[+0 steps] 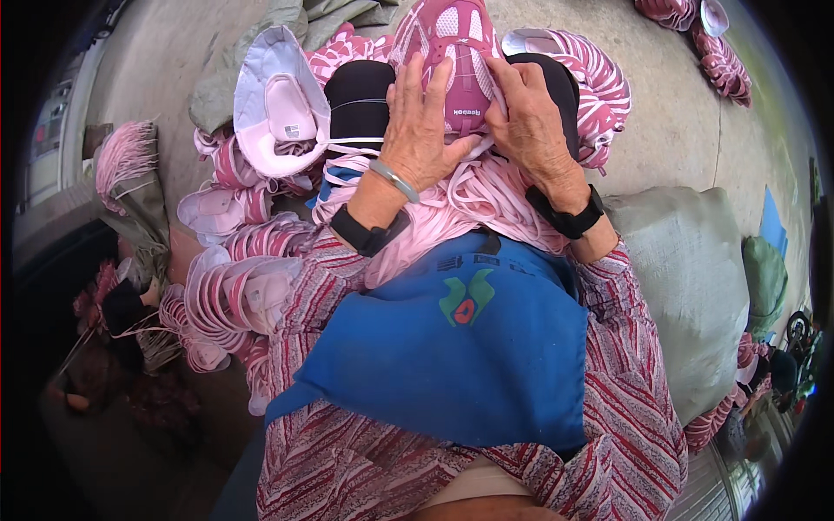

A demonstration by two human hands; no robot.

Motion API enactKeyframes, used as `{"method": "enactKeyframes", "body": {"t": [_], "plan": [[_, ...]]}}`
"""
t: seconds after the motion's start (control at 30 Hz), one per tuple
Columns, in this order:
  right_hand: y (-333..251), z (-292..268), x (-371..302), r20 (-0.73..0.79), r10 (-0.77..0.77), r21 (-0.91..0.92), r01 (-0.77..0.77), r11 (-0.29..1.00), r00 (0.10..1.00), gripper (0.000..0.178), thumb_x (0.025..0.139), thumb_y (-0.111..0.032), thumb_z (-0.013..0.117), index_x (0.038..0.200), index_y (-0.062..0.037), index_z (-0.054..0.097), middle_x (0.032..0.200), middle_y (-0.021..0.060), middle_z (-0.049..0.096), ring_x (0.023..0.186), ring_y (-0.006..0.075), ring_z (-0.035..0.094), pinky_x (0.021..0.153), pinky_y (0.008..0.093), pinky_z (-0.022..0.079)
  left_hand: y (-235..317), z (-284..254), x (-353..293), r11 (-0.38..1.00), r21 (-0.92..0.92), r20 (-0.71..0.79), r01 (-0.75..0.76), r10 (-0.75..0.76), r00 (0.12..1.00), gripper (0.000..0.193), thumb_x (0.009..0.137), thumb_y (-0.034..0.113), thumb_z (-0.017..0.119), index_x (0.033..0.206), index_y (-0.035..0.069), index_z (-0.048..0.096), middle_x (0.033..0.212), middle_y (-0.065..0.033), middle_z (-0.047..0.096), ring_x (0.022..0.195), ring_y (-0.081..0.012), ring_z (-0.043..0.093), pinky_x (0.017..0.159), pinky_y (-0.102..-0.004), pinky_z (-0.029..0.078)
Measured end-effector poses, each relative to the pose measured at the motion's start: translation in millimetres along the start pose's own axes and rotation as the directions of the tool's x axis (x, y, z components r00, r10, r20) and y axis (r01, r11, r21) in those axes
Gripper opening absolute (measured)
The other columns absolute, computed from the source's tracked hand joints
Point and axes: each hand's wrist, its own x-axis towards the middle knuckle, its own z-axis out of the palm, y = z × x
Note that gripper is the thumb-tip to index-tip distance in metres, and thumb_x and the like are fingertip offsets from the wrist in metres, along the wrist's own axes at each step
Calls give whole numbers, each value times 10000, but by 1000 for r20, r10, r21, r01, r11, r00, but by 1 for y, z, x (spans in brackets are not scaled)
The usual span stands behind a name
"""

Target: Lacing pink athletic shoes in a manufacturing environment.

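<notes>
A dark pink shoe upper [460, 65] with pale mesh panels lies between my knees at the top of the head view. My left hand [419, 130] rests along its left side, fingers stretched out over the surface and thumb apart. On the other side, my right hand [532, 117] has its fingers bent and pinches the upper's right edge. A thin pale strand crosses the upper between the hands. Just below, a heap of pale pink shoelaces [486, 195] covers my lap above the blue apron [434, 365].
A shoe upper with its pale lining showing [285, 108] lies left of my knee. Nested stacks of pink uppers [234, 286] line my left side; another stack [599, 82] sits beyond my right knee. A large grey-green sack [682, 286] stands at my right.
</notes>
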Motion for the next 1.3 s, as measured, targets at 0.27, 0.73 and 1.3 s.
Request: {"method": "enactKeyframes", "body": {"t": [0.27,0.73,1.3], "plan": [[-3,5,-10,-3,18,117,-18,993,1000,404,768,24,570,1165,-33,527,1041,172,524,902,365,594,768,385,511,8,16,-15,993,-113,-90,34,-44,995,1014,674,234,826,1452,57,199,1464,-307,154,1341,-504,219,1095,-550,235],[2,20,-4,14,-88,276,81,958,996,346,732,-52,630,1070,-54,554,919,159,533,835,360,597,693,411,519,-11,2,-13,998,-25,-42,-62,61,997,987,676,180,804,1434,-4,199,1441,-294,227,1340,-436,282,1109,-462,270],[91,-101,-127,339,191,224,-276,935,921,174,841,-126,634,969,-14,671,833,66,610,687,143,561,607,263,451,70,-25,-8,921,-382,228,76,14,973,87,840,59,656,925,43,646,870,-114,667,861,-228,654,835,-334,455]]}}
